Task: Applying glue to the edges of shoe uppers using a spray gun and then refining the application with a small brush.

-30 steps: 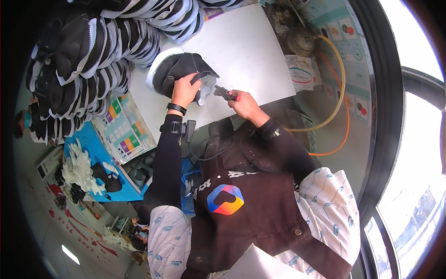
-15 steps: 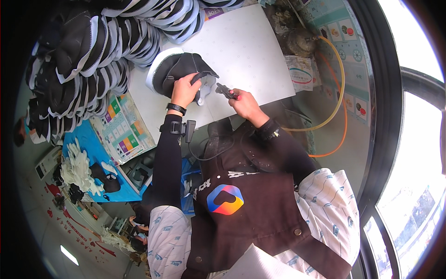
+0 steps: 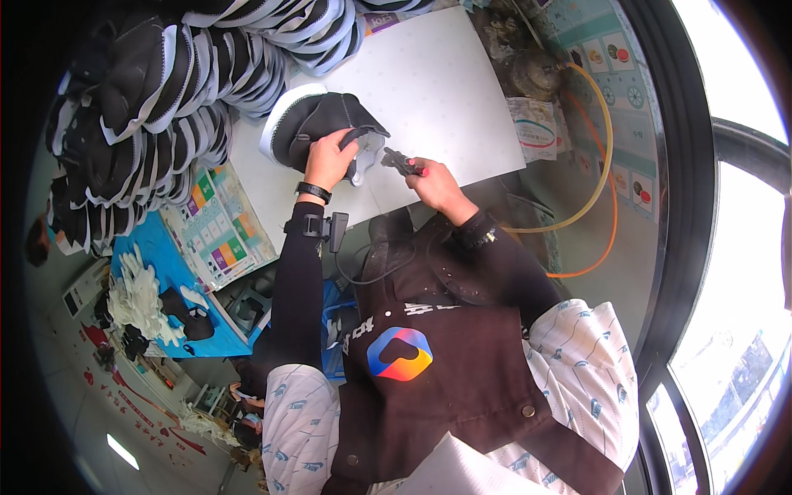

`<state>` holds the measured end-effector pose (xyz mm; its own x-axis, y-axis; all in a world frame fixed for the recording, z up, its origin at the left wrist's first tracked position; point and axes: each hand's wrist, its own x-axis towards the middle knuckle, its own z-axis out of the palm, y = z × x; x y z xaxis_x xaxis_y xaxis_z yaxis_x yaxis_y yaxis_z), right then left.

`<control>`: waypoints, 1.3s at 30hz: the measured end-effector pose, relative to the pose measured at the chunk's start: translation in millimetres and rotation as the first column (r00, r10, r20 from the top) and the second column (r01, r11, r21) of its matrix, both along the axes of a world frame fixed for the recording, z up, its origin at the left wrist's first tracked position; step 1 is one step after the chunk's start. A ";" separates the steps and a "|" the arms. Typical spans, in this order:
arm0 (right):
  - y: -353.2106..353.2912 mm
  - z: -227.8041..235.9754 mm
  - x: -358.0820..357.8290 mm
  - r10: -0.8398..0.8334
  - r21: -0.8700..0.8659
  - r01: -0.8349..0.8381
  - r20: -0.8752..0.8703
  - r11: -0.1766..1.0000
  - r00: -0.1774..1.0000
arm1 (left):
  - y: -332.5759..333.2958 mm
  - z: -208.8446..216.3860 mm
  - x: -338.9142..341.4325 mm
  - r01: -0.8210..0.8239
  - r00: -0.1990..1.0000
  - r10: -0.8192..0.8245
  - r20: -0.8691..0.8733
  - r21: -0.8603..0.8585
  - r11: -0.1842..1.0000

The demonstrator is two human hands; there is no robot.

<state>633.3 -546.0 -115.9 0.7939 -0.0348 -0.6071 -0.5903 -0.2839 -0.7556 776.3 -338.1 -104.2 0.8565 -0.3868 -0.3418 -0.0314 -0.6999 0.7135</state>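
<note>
A black shoe upper (image 3: 318, 120) with a pale edge and grey lining rests on the white tabletop. My left hand (image 3: 328, 161) is closed on its near opening, thumb and fingers pinching the dark rim. Just right of that opening, my right hand (image 3: 436, 186) grips a dark pliers-like tool (image 3: 398, 162) with red on its handle. The tool's dark end points at the upper's lining, close to it; a small gap seems to lie between them. The fingers of my right hand wrap around the handle, which is partly hidden.
Stacks of similar black uppers (image 3: 157, 82) crowd the left and far side of the white tabletop (image 3: 445, 91). White gloves (image 3: 140, 301) lie on a blue surface (image 3: 198, 338) at left. A yellow hose (image 3: 609, 140) and an orange hose (image 3: 612, 235) loop along the right.
Almost nothing differs. The dark tool in my right hand has tilted or shifted very slightly; the upper and my left hand stay in place.
</note>
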 end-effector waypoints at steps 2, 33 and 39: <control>-1.2 3.5 1.3 -0.008 -0.047 0.008 -0.005 0.999 1.000 | 2.3 -1.8 0.5 0.000 1.000 0.000 0.005 0.000 1.000; 4.1 6.3 3.9 -0.022 -0.058 0.021 -0.022 0.998 1.000 | 5.3 -4.8 1.8 0.026 0.999 -0.026 0.041 -0.011 1.000; 1.9 7.2 4.8 -0.007 -0.069 0.005 -0.022 0.998 1.000 | 2.0 -4.1 8.5 0.021 0.999 -0.021 -0.042 0.016 1.000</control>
